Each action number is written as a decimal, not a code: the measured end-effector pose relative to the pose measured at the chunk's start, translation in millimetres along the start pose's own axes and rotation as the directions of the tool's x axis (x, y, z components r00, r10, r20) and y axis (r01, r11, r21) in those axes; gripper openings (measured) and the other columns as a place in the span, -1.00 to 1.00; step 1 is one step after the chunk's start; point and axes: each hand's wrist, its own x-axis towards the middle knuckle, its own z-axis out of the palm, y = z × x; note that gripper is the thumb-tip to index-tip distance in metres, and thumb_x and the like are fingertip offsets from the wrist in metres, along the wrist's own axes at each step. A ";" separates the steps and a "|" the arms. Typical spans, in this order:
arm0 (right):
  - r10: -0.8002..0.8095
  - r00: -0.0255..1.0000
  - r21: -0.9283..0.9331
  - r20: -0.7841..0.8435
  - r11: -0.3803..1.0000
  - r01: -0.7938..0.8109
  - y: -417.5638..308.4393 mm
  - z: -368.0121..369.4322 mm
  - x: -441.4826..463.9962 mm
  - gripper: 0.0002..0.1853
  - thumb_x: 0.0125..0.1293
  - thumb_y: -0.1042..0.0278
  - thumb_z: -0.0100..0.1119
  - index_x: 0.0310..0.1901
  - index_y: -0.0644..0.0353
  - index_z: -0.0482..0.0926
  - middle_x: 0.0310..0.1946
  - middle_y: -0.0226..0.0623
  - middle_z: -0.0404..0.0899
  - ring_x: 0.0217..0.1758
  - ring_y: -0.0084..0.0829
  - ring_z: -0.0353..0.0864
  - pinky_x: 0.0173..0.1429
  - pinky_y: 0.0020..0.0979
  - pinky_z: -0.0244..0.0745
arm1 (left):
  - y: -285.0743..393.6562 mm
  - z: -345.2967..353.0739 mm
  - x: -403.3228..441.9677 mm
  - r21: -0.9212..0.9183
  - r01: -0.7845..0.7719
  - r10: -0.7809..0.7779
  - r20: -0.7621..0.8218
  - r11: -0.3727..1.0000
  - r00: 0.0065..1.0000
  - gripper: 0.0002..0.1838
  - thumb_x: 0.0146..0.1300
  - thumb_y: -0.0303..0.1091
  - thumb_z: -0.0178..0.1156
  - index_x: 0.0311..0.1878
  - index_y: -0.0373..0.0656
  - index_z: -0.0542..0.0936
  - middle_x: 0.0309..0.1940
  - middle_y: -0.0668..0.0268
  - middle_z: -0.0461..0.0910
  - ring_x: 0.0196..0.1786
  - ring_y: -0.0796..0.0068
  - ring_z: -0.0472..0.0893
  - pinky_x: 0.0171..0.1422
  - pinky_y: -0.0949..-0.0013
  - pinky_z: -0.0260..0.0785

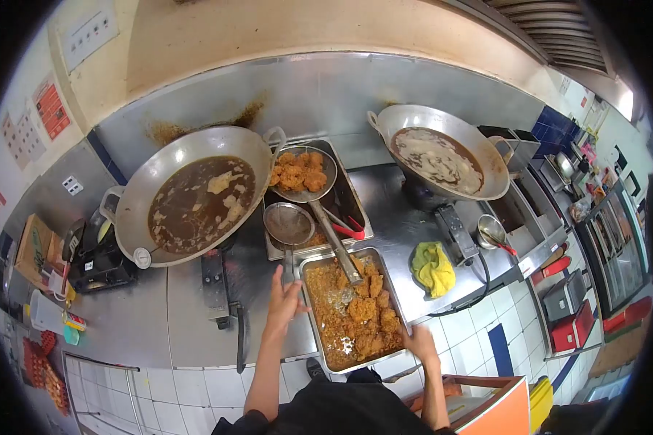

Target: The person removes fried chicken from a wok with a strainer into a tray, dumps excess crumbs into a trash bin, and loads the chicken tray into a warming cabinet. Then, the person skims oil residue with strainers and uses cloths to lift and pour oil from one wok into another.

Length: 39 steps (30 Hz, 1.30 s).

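Note:
My left hand (pixel 286 297) is open, its fingers spread beside the left rim of a metal tray (pixel 313 341) and close to the handle of a small mesh strainer (pixel 289 222). At the tray's right rim is my right hand (pixel 421 342), slightly blurred, with its fingers apart; whether it touches the rim is hard to tell. Fried chicken pieces (pixel 363 310) and loose crumbs lie in the tray. A long-handled skimmer (pixel 325 163) holds more fried pieces (pixel 299 172), and its handle reaches over the tray.
A wok of dark oil (pixel 203 203) with floating batter stands left, a thermometer (pixel 142 257) on its rim. Another wok (pixel 442 156) with foaming oil is at right. Nearby are red-handled tongs (pixel 350 230), a yellow-green cloth (pixel 433 270) and a small metal bowl (pixel 490 230).

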 end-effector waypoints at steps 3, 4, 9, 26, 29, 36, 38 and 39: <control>-0.323 0.857 0.134 -0.402 0.905 0.404 -90.3 -21.6 98.2 -0.75 0.27 0.22 0.17 -0.13 0.20 0.56 -0.34 0.13 0.57 -0.28 0.10 0.58 -0.23 -0.04 0.45 | -10.8 -6.4 4.2 0.301 -0.256 0.280 -0.039 0.919 0.959 -0.37 0.35 -0.37 0.10 0.44 -0.12 0.15 0.09 0.08 0.47 -0.27 0.41 0.54 -0.18 0.35 0.47; -0.415 0.843 -0.013 -0.342 0.899 0.437 -100.2 -19.4 132.0 -0.71 0.24 0.25 0.18 -0.03 0.14 0.51 -0.21 0.10 0.54 -0.21 0.07 0.59 -0.18 -0.05 0.49 | -17.1 -7.8 3.6 0.601 -0.413 0.515 0.002 0.684 0.857 -0.44 0.33 -0.41 0.09 0.39 -0.18 0.26 0.11 0.05 0.45 -0.17 0.29 0.58 0.00 0.25 0.46; -0.493 0.867 -0.298 -0.071 0.840 0.453 -115.2 14.4 239.3 -0.77 0.25 0.24 0.15 -0.10 0.09 0.50 -0.27 0.01 0.54 -0.23 0.09 0.62 -0.14 -0.01 0.55 | 2.0 22.5 -70.5 0.710 -0.556 0.884 -0.212 0.432 0.416 -0.68 0.24 -0.57 0.04 0.07 -0.24 0.50 -0.06 0.09 0.55 -0.09 0.27 0.59 0.07 0.24 0.39; -0.392 0.895 0.280 -0.214 0.853 0.440 -17.2 -53.7 43.1 -0.84 0.20 0.40 0.24 -0.20 0.18 0.54 -0.22 -0.07 0.51 -0.33 -0.02 0.61 -0.32 -0.15 0.53 | -90.4 232.7 -24.3 -0.594 0.330 -0.115 0.370 0.733 0.922 -0.16 0.38 0.39 -0.35 0.39 -0.17 0.28 -0.22 0.41 0.54 -0.06 0.48 0.54 0.18 0.32 0.36; -0.487 0.873 0.244 -0.017 0.845 0.476 -8.3 -66.5 28.7 -0.81 0.19 0.39 0.26 -0.16 0.16 0.53 -0.18 -0.06 0.51 -0.37 -0.03 0.61 -0.33 -0.16 0.53 | -111.7 216.1 -31.2 -0.545 0.347 -0.149 0.375 0.763 0.915 -0.10 0.34 0.45 -0.37 0.41 -0.15 0.27 -0.39 0.49 0.42 -0.24 0.56 0.47 -0.04 0.40 0.35; -0.324 0.944 0.495 0.054 0.830 0.257 45.5 -65.7 12.2 -0.76 0.29 0.35 0.16 -0.04 0.20 0.53 -0.45 -0.18 0.64 -0.49 -0.27 0.66 -0.34 -0.29 0.53 | -131.0 138.4 -122.6 -0.202 0.343 -0.332 0.089 0.917 0.939 -0.25 0.36 0.38 -0.20 0.28 -0.09 0.40 -0.51 0.45 0.33 -0.65 0.64 0.27 -0.61 0.50 0.11; -0.185 0.975 0.311 0.122 0.940 0.139 82.7 -38.3 19.5 -0.76 0.29 0.29 0.17 -0.09 0.21 0.53 -0.43 -0.16 0.65 -0.46 -0.25 0.67 -0.31 -0.27 0.55 | -139.9 111.5 -131.1 0.228 0.389 -0.371 -0.120 0.892 0.921 -0.34 0.39 0.30 -0.16 0.12 -0.13 0.47 -0.53 0.38 0.37 -0.73 0.62 0.27 -0.69 0.48 0.13; -0.090 0.980 0.278 0.178 0.960 0.037 88.5 -35.3 20.6 -0.71 0.28 0.22 0.18 -0.11 0.26 0.51 -0.43 -0.04 0.62 -0.37 0.02 0.64 -0.23 -0.10 0.54 | -141.0 103.4 -129.1 0.226 0.390 -0.369 -0.132 0.893 0.920 -0.34 0.39 0.30 -0.16 0.12 -0.13 0.47 -0.53 0.38 0.37 -0.73 0.62 0.27 -0.69 0.48 0.13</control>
